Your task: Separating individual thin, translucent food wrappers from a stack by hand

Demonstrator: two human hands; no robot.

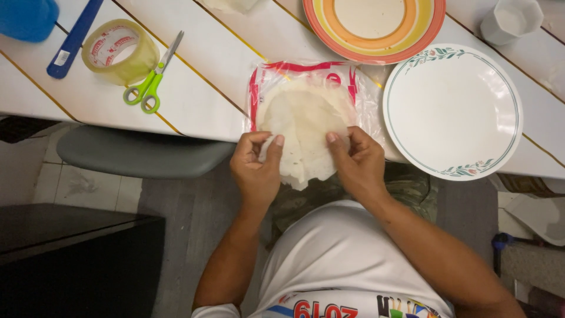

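Head view looks straight down on a white table [200,88] crossed by thin dark and yellow diagonal lines. At its near edge lies a clear plastic bag [365,97] with a red printed border, and out of its open near side comes a stack of thin round wrappers [303,126]. The wrappers are pale cream, slightly translucent and floury-looking, with soft ragged edges; the near part of the stack hangs past the table edge and droops between the two hands.

The left hand [256,168] pinches the near left rim of the wrappers, thumb on top and fingers curled underneath. The right hand [356,162] pinches the near right rim the same way, its thumb pressing on the top sheet. Both hands are narrowly closed on the wrappers, just off the table edge above the person's lap.

Right of the bag, touching its edge, rests a white plate [453,112] with a thin green ring and small leaf sprigs. Farther off sits an orange and yellow striped plate [376,50], and at the far right a white cup [511,20]. To the far left lie green-handled scissors [150,85] beside a roll of clear tape [119,52].
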